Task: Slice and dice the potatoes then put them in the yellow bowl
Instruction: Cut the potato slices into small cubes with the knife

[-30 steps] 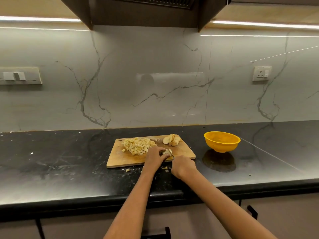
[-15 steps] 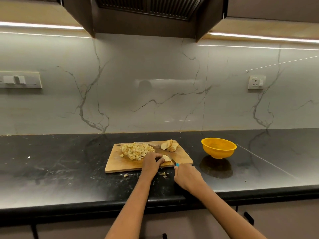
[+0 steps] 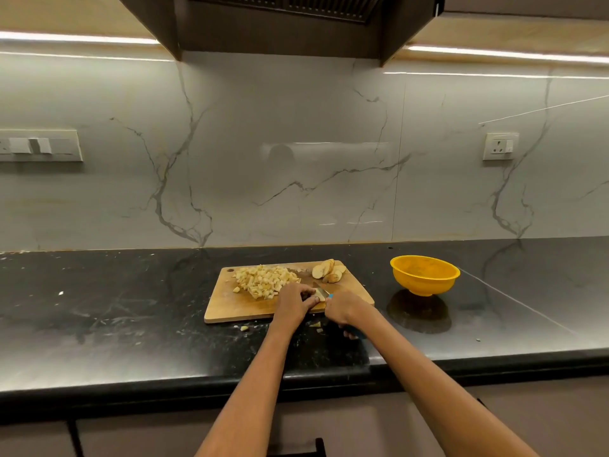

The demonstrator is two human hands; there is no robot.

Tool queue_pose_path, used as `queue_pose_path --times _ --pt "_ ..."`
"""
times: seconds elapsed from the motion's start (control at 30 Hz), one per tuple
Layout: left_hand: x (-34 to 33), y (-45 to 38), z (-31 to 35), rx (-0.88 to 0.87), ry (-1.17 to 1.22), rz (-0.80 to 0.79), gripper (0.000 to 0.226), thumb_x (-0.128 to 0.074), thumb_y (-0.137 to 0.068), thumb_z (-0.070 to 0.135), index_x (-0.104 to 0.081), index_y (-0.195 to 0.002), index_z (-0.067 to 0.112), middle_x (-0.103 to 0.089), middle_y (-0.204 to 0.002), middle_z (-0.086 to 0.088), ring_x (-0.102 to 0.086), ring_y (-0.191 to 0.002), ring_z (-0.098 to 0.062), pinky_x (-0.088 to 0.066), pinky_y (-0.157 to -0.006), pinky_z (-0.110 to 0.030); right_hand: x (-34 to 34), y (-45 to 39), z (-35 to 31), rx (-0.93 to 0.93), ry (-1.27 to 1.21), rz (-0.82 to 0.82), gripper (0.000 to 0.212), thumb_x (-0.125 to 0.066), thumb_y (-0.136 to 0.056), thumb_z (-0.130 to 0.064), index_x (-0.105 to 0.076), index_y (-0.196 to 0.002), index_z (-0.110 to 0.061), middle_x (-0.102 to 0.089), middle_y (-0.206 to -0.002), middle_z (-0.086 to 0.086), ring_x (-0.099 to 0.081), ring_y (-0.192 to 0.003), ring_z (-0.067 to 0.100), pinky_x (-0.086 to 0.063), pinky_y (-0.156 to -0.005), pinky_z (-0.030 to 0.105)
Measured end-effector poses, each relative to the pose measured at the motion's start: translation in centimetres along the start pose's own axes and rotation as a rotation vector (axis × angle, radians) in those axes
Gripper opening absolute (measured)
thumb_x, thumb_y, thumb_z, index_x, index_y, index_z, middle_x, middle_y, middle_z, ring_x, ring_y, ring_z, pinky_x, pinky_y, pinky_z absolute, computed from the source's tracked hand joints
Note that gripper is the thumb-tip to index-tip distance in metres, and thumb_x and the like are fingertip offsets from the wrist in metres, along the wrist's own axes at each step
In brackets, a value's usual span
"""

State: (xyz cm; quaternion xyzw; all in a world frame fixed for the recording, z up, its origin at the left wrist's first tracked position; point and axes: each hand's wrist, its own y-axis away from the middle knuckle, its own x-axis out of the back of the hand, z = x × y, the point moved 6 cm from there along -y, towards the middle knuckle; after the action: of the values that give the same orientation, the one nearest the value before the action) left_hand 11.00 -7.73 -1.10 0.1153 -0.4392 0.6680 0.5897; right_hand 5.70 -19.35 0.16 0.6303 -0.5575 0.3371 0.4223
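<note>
Her right hand (image 3: 342,308) has drawn the knife (image 3: 321,289) nearer the left hand (image 3: 291,303), which pinches a potato piece (image 3: 319,295) on the cutting board (image 3: 230,308); yellow bowl (image 3: 424,275) sits right

My right hand (image 3: 342,308) has slid back in from half a second ago, now just beside my left hand (image 3: 292,303) at the near edge of the cutting board (image 3: 230,305). Knife (image 3: 321,289) blade again sits against the potato piece (image 3: 319,295).
</note>
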Motion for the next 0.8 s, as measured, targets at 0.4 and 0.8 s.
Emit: queue_pose_path --times 0.4,0.8 --pt "0.0 0.5 -0.2 0.022 -0.003 0.060 0.030 -0.064 -0.087 0.024 -0.066 -0.114 0.011 -0.066 -0.114 -0.004 -0.055 -0.109 -0.016 -0.036 -0.091 -0.024 -0.6 6.7 1.6 0.070 0.362 0.295 0.032 -0.039 -0.101 -0.022 -0.056 -0.121 -0.004 -0.062 -0.118 0.011 -0.061 -0.107 0.025 -0.048 -0.081 0.032" --pt "0.4 0.3 -0.4 0.015 0.036 0.085 0.023 -0.066 -0.085 0.021 -0.071 -0.105 0.010 -0.071 -0.106 -0.005 -0.062 -0.100 -0.015 -0.039 -0.086 -0.021 -0.4 1.4 0.9 0.076 0.105 0.190 0.036 -0.034 -0.101 -0.021 -0.057 -0.116 0.001 -0.063 -0.110 0.017 -0.062 -0.102 0.032 -0.044 -0.072 0.032"
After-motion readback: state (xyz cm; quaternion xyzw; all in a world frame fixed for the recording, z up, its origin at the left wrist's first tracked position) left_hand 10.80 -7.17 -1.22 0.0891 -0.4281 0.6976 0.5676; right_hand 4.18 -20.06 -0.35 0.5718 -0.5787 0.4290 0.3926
